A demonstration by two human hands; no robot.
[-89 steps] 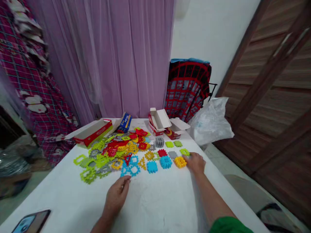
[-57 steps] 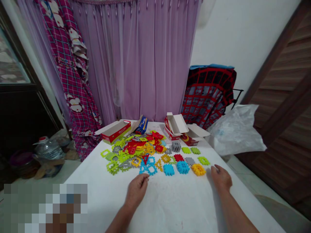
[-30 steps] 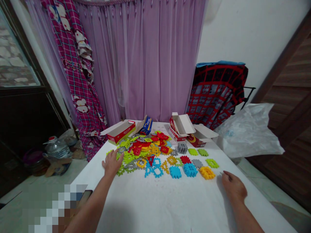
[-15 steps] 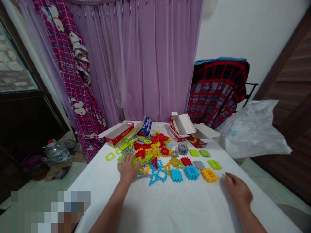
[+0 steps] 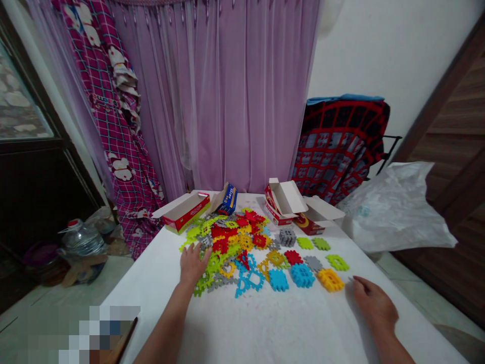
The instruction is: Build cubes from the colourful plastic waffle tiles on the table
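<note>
My left hand [image 5: 194, 264] lies palm down with its fingers apart at the left edge of a heap of plastic interlocking pieces. Light green pieces [image 5: 213, 265] are beside and under its fingers. Red pieces [image 5: 223, 231] and yellow pieces [image 5: 245, 240] make up the heap's middle, and blue triangle and frame pieces [image 5: 250, 280] lie at its front. My right hand [image 5: 375, 303] rests on the table at the right, fingers curled in, and nothing shows in it. Closest to it is a small yellow stack [image 5: 331, 279], a short gap away.
On the white table [image 5: 284, 328], sorted pieces stand right of the heap, among them a blue stack [image 5: 302, 275] and a grey stack [image 5: 287, 237]. Opened boxes, one red [image 5: 185, 215] and one blue [image 5: 228, 198], sit behind. A plastic bag [image 5: 397, 212] is at the right edge.
My left hand has shifted slightly left. The light green frames that lay loose at the heap's left are no longer there. My right hand stays put.
</note>
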